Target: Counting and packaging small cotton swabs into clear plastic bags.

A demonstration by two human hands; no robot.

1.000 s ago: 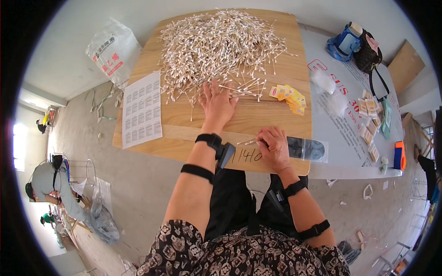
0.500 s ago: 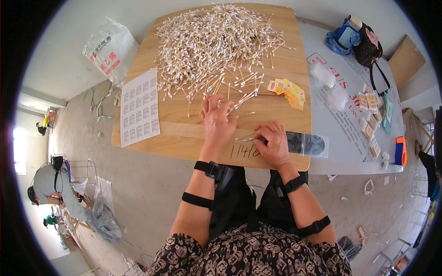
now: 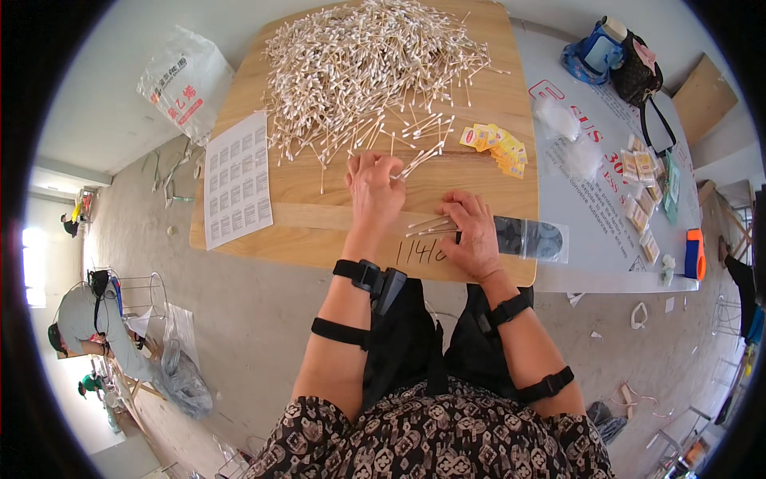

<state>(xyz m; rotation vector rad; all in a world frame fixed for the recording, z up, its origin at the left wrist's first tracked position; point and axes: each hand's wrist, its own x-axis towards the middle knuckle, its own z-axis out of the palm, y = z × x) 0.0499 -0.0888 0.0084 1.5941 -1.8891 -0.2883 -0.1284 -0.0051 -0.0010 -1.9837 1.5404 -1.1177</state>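
A large heap of cotton swabs (image 3: 367, 72) covers the far part of the wooden table, with loose ones straggling toward me. My left hand (image 3: 375, 188) has its fingers curled down at the near ends of a few loose swabs (image 3: 423, 160); its fingertips are partly hidden. To the right, my right hand (image 3: 474, 239) pinches several cotton swabs (image 3: 427, 229), whose white tips stick out leftward. Under and beside that hand lies a clear plastic pouch (image 3: 550, 242) with a dark printed panel, reaching past the table's right edge.
Yellow cards (image 3: 499, 148) lie fanned at the right of the wooden table (image 3: 319, 239). A printed label sheet (image 3: 239, 180) lies at the left. On the grey board (image 3: 606, 215) sit small packs (image 3: 638, 168), clear plastic, bags and an orange-and-blue tape dispenser (image 3: 695, 259). A person (image 3: 96, 327) bends at far left.
My left hand has drawn its spread fingers together at the loose swabs. More swabs now show at my right hand's fingertips. The view has shifted slightly.
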